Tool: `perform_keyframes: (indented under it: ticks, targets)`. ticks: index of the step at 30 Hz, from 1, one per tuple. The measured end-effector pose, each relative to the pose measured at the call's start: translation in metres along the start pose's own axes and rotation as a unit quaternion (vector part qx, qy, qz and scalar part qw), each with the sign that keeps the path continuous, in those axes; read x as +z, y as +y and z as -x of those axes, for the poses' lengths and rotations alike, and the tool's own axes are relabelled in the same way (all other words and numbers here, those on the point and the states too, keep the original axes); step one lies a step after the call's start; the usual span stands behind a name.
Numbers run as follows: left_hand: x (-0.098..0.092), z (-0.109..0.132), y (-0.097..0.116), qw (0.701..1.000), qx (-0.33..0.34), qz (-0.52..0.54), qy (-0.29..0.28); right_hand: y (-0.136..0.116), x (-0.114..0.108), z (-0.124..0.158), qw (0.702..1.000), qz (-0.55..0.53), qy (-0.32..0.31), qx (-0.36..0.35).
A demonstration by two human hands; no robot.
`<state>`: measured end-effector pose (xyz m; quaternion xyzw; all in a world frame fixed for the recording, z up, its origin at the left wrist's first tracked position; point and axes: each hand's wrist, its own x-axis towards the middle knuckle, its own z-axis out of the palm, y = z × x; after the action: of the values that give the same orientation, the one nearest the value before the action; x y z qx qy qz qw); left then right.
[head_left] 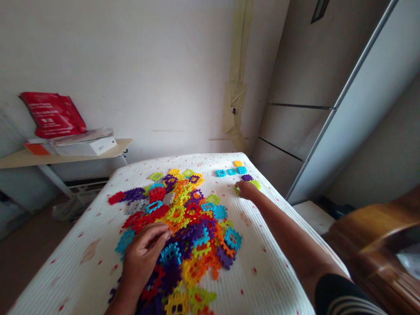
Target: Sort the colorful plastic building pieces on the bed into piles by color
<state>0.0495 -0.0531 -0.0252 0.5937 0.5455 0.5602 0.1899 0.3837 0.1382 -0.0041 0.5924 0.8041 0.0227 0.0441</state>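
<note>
A heap of interlocking plastic building blocks (pixel 193 232) in red, blue, purple, yellow, orange and lime covers the middle of the bedding. Over the heap's left side, my left hand (pixel 147 247) has its fingers curled and thumb drawn in; whether a block is between them I cannot make out. My right hand (pixel 248 190) reaches to the far right, its fingertips closed on a lime-green block (pixel 236 190), mostly hidden. Close beyond that hand lie a purple block (pixel 246 177) and another lime block (pixel 257 184). Several blue blocks (pixel 231 172) and a yellow block (pixel 238 163) sit farther back.
A white ribbed cover with red dots (pixel 259 245) spreads over the surface. At the left, a wooden shelf (pixel 123 147) carries a white box (pixel 98 145) and red packages (pixel 49 116). A tall cabinet (pixel 295 118) stands at the right, with a brown wooden object (pixel 377 227) nearer me.
</note>
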Motion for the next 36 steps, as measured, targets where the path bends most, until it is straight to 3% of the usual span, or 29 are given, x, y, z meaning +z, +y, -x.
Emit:
perform_keyframes:
  ticks: [7,19,23,27,32,36]
  targets:
    - [-0.001,-0.002,0.005,1.0,0.005,-0.017,0.002,-0.008,-0.001,0.007,1.0,0.005,0.008,0.009]
    - [0.0,0.0,-0.005,1.0,0.003,-0.012,-0.01,-0.012,-0.011,0.014,0.999,-0.022,0.033,-0.008]
    - [-0.001,0.001,-0.007,0.999,0.019,-0.032,-0.015,-0.036,-0.027,0.023,0.985,-0.126,0.044,-0.108]
    - [-0.001,0.001,-0.007,0.999,0.019,-0.029,-0.018,-0.064,-0.038,0.025,0.928,-0.28,-0.021,-0.244]
    - [-0.003,0.001,-0.005,1.0,0.002,-0.029,-0.012,-0.071,-0.034,0.011,0.966,-0.165,0.056,-0.189]
    - [-0.003,0.0,-0.004,0.999,0.011,-0.03,-0.017,-0.072,-0.027,0.0,0.97,-0.079,0.003,-0.231]
